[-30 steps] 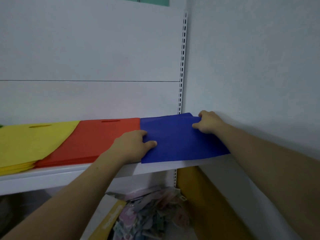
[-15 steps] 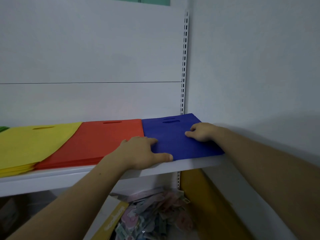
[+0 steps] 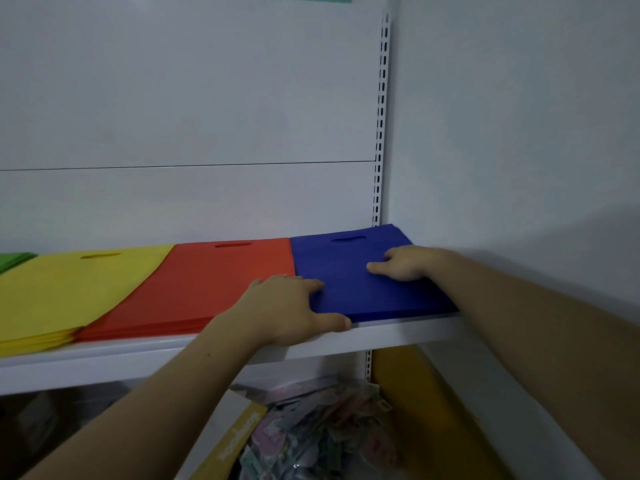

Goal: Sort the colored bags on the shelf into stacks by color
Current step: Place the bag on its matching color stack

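A person's two hands rest on the blue stack (image 3: 363,285) of flat bags at the right-hand end of a white shelf (image 3: 398,332), tight in the corner where the slotted upright (image 3: 380,133) meets the side wall. The stack lies straight ahead of both arms, its long axis running front to back, with the handle slot (image 3: 348,239) at the far end by the back panel. The left hand (image 3: 287,306) sits at the near left corner, just where blue borders the red stack (image 3: 214,282). Its fingers lie spread over the top bag and its thumb runs along the shelf's front lip. The right hand (image 3: 405,263) lies farther in, on the right half of the top bag, fingers loosely bent and pressing down. Neither hand appears to pinch the fabric. The hands are apart, one on each side of the pile. The next move looks like squaring the blue edges, and the left hand is the nearer to the front edge and the red border. A yellow stack (image 3: 69,289) and a sliver of green stack (image 3: 14,259) lie farther left.
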